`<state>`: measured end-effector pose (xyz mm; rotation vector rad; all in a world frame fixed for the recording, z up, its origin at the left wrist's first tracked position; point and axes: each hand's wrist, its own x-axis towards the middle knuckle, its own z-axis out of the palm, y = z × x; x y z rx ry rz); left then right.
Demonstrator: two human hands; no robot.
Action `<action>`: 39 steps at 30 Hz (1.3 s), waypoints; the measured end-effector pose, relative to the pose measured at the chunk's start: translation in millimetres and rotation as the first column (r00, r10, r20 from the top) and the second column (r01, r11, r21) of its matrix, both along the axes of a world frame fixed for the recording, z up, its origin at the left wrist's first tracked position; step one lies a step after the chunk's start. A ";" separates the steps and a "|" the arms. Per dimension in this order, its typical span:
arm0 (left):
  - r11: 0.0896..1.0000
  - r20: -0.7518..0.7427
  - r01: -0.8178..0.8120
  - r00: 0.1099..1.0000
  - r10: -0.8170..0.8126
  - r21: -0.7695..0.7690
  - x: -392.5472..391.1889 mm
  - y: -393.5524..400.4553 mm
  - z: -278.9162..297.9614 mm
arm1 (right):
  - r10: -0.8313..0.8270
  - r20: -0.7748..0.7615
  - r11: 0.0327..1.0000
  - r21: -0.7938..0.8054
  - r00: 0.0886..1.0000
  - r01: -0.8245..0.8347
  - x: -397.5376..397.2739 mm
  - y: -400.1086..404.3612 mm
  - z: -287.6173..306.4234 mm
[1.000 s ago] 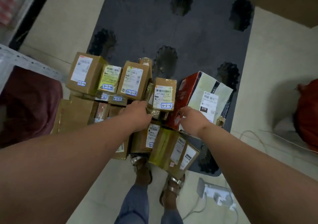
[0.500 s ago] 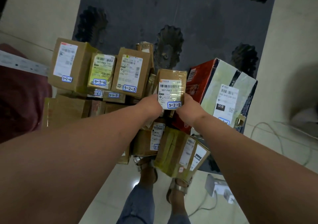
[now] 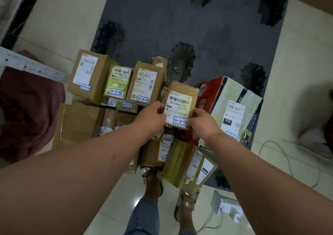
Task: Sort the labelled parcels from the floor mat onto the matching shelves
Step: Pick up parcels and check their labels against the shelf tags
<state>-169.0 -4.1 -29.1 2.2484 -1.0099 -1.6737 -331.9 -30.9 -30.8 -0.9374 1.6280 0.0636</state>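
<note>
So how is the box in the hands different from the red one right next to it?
The held parcel is plain brown cardboard; the red box is printed red and white. The held parcel is smaller. The left hand and right hand grip it, while the red box rests in the pile. Both carry barcode labels with blue-edged stickers.

I see both hands on one small brown parcel point(image 3: 181, 104) labelled 3-2-2: my left hand point(image 3: 152, 116) grips its left edge, my right hand point(image 3: 201, 121) its lower right corner. Beneath lies a heap of parcels on the dark floor mat point(image 3: 225, 36): 3-2-4 point(image 3: 88, 74), 3-3-4 point(image 3: 118, 81), 3-2-3 point(image 3: 145, 84), and a red box point(image 3: 210, 97) to the right.
</note>
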 end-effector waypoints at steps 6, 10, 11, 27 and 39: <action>0.989 -0.007 -0.126 0.992 0.126 -0.073 9.5 19.6 42.8 | -0.044 0.074 0.999 -0.023 0.996 0.046 3.4 5.5 43.3; 0.969 -0.040 -0.223 0.975 0.220 -0.111 9.5 32.2 80.3 | 0.020 0.121 0.999 -0.045 0.992 -0.015 6.4 7.6 81.4; 0.964 -0.046 -0.239 0.971 0.235 -0.120 10.2 35.8 89.0 | 0.036 0.136 0.998 -0.052 0.990 -0.029 7.1 8.5 92.0; 0.863 -0.011 -0.358 0.925 0.380 -0.356 12.4 114.2 244.5 | 0.330 0.203 0.919 -0.293 0.922 -0.264 5.6 39.0 237.6; 0.779 0.097 -0.349 0.882 0.460 -0.521 7.7 164.7 342.3 | 0.497 0.239 0.825 -0.429 0.834 -0.368 14.9 65.6 332.3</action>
